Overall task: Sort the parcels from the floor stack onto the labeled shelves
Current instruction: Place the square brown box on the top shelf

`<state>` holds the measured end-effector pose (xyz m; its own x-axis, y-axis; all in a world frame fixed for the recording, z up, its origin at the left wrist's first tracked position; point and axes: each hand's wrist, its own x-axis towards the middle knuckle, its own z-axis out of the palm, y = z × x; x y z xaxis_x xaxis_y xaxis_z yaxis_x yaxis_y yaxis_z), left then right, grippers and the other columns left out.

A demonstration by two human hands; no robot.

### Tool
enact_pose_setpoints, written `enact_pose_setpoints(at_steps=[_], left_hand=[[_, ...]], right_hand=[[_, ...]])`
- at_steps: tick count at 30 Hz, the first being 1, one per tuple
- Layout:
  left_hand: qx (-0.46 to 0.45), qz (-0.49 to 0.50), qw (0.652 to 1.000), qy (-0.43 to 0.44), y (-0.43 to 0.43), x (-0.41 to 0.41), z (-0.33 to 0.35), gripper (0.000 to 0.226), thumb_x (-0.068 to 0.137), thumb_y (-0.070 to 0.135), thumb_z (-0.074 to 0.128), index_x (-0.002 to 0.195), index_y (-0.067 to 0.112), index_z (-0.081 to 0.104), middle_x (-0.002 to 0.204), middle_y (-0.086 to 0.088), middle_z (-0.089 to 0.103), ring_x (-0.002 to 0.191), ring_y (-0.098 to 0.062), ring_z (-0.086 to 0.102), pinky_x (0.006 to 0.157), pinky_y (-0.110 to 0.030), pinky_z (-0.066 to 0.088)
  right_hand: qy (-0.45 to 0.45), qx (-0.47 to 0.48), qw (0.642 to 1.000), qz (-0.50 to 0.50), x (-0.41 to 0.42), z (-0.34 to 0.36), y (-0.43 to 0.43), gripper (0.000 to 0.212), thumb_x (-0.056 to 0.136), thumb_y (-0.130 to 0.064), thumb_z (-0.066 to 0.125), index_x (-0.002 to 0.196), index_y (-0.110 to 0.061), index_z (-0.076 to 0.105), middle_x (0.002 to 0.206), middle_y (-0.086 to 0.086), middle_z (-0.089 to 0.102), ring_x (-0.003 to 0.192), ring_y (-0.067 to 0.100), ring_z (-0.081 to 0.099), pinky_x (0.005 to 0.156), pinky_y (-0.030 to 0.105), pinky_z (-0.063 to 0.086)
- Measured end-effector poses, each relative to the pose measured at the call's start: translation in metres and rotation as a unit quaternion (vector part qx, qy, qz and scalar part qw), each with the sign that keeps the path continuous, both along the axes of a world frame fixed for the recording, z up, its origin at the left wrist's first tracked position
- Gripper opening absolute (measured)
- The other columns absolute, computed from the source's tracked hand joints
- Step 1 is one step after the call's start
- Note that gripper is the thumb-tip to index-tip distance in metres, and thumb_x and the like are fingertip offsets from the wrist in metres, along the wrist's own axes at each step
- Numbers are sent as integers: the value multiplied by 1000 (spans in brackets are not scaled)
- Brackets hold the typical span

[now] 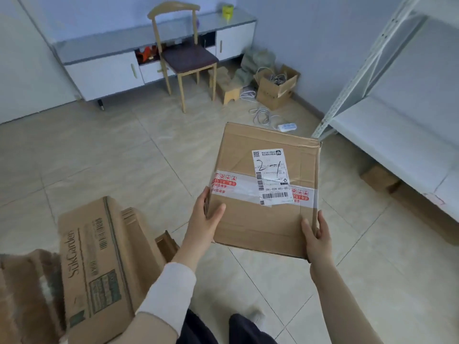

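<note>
Head view, sole camera: worn at head height, wide-angle, facing forward and down over the tiled floor [99, 157]. Parcel [248, 224] close, just right of centre; floor stack [99, 256] nearest, 8 o'clock; chair [188, 58] far, 12 o'clock; shelving [372, 125] alongside, 3 o'clock.

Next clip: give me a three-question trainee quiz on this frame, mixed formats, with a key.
1. True or false: the left hand and the right hand both grip the parcel.
2. What is handwritten on the parcel's label? A) 2-1 B) 3-4 C) 1-5
3. Fill in: the white shelving stands to the person's ____.
Key: 1 true; 2 A; 3 right.
</note>
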<state>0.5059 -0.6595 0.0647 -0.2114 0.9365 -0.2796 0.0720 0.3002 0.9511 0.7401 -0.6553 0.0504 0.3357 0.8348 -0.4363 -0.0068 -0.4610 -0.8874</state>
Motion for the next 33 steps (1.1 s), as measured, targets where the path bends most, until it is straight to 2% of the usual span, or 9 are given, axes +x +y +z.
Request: enact_pose_setpoints(at_steps=[3, 6, 12, 16, 20, 23, 25, 28, 33], left_hand=[[23, -56, 998, -2, 25, 68, 6, 68, 87, 33, 60, 145, 25, 26, 137, 12, 44, 120, -6, 46, 84, -14, 44], [49, -108, 993, -5, 48, 137, 17, 67, 88, 27, 61, 145, 22, 26, 136, 13, 43, 122, -4, 44, 98, -21, 36], [82, -224, 971, -13, 94, 251, 40, 67, 88, 28, 62, 145, 22, 27, 133, 15, 44, 125, -6, 44, 101, -25, 37], [106, -275, 956, -17, 132, 316, 60, 64, 89, 22, 61, 145, 20, 29, 139, 10, 43, 128, -7, 42, 110, -32, 35], [133, -320, 938, -27, 178, 372, 84, 61, 88, 23, 61, 142, 20, 33, 138, 8, 48, 127, -10, 46, 109, -36, 37], [163, -343, 924, -43, 213, 410, 105, 57, 89, 21, 61, 140, 22, 35, 127, 16, 51, 122, -6, 48, 103, -27, 38], [177, -364, 913, -52, 232, 433, 123, 60, 90, 20, 59, 143, 21, 31, 127, 21, 44, 120, 3, 41, 99, -17, 31], [195, -384, 900, -62, 261, 468, 151, 63, 90, 22, 59, 145, 21, 28, 135, 16, 41, 120, 6, 36, 99, -16, 28], [231, -392, 888, -73, 302, 527, 193, 61, 90, 21, 59, 144, 20, 30, 131, 17, 43, 119, 4, 39, 99, -16, 29]], right_hand=[[-7, 21, 998, -55, 66, 14, -1, 59, 92, -32, 55, 144, -36, 28, 140, -2, 47, 124, 17, 48, 103, 43, 43], [-9, 44, 993, -107, 131, 22, -4, 59, 91, -31, 58, 143, -36, 31, 137, -2, 50, 123, 17, 51, 104, 45, 43], [-24, 79, 974, -213, 230, 45, -11, 60, 90, -27, 59, 143, -33, 32, 136, -2, 52, 122, 16, 52, 105, 41, 43], [-29, 106, 958, -267, 280, 63, 1, 60, 91, -26, 59, 144, -33, 31, 136, -5, 52, 123, 14, 51, 106, 41, 41], [-48, 135, 938, -314, 325, 87, 29, 61, 91, -25, 59, 145, -29, 31, 137, -3, 51, 123, 14, 51, 105, 36, 41], [-62, 157, 927, -336, 355, 108, 54, 62, 91, -24, 59, 145, -27, 30, 138, -3, 51, 122, 14, 51, 105, 35, 40], [-71, 167, 918, -351, 374, 124, 70, 62, 90, -26, 60, 145, -28, 31, 138, -3, 51, 123, 15, 51, 107, 38, 39], [-84, 188, 905, -372, 401, 148, 93, 62, 91, -26, 59, 145, -29, 30, 137, -5, 49, 124, 15, 50, 107, 36, 38], [-73, 229, 895, -375, 455, 183, 126, 66, 92, -21, 58, 148, -29, 23, 139, -6, 47, 122, 14, 51, 109, 36, 36]])
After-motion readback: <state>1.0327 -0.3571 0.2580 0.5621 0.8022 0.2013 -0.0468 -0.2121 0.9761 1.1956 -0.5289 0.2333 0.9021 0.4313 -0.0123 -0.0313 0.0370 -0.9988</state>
